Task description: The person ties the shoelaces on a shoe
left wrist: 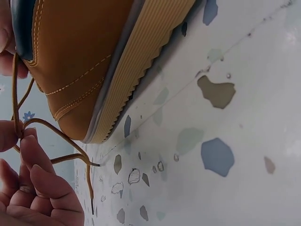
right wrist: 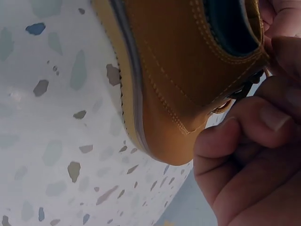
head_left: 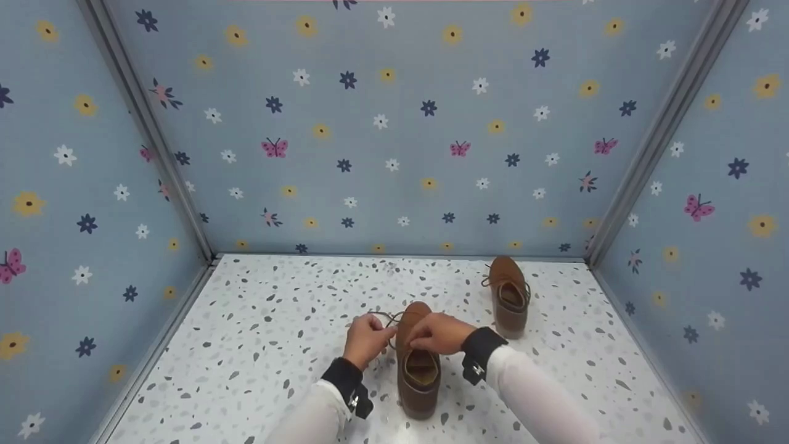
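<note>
A brown lace-up shoe (head_left: 420,398) stands on the floor between the two hands, toe pointing away. At its left side my left hand (head_left: 365,339) pinches the shoelace (left wrist: 17,89) between thumb and finger. Below that pinch, in the left wrist view, a lace loop and two loose lace ends hang beside the toe. My right hand (head_left: 449,333) is over the shoe's throat, fingers curled at the top of the lacing and pinching the lace there. In the right wrist view its fingers (right wrist: 218,139) cover most of the lacing.
A second brown shoe (head_left: 510,317), its laces tied in a bow, stands farther back to the right. Speckled white floor (head_left: 277,345) lies around both shoes. Flower-patterned panels (head_left: 394,123) enclose the floor at the back and on both sides.
</note>
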The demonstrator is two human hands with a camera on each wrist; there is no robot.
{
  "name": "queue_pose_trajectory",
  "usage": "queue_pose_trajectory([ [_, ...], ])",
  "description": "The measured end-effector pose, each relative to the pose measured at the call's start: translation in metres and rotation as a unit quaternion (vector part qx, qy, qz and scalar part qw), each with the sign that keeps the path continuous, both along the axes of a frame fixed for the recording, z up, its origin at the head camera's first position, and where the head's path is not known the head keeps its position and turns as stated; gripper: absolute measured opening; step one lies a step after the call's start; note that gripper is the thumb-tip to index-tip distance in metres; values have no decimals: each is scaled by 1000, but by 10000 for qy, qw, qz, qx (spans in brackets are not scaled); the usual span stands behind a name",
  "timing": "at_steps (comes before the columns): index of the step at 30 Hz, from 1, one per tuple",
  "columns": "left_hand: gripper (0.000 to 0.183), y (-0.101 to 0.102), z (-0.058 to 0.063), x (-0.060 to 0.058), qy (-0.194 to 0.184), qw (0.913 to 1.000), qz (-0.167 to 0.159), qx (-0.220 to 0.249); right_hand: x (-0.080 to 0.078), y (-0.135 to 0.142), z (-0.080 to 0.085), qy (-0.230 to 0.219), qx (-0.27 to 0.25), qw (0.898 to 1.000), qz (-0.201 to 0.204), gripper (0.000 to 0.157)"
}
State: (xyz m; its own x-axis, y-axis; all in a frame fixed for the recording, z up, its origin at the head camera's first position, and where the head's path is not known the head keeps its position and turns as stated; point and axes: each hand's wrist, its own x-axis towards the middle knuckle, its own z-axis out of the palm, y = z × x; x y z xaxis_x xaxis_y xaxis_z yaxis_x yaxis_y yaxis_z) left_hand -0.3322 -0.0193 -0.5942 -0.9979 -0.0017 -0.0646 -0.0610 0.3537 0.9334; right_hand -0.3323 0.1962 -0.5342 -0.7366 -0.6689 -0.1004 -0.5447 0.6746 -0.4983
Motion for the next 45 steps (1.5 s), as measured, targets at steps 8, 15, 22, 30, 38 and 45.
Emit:
queue_pose_trajectory([
  [8, 31, 1, 1, 0, -62, 9998, 132, 148, -4, 1, -3, -399, -468, 9973, -404, 20],
  [15, 35, 2, 1, 1, -194, 9990, -24, 401, -4, 0, -5, -462, -709, 9942, -663, 29],
  [22, 19, 2, 3, 3, 52, 9995, -183, 243, -5, -1, -7, -377, -792, 9929, -808, 32],
  [30, 19, 0, 5, 2, 33, 9995, -272, 150, -6, 4, -3, -121, -1184, 9856, -1203, 27],
  [38, 15, -5, 8, -1, 416, 9976, -478, -270, -7, 5, -1, -140, -1299, 9783, -1610, 22],
  [45, 14, -10, 15, 2, 867, 9911, -652, -778, -9, 9, -2, -593, -1655, 9689, -1742, 22],
])
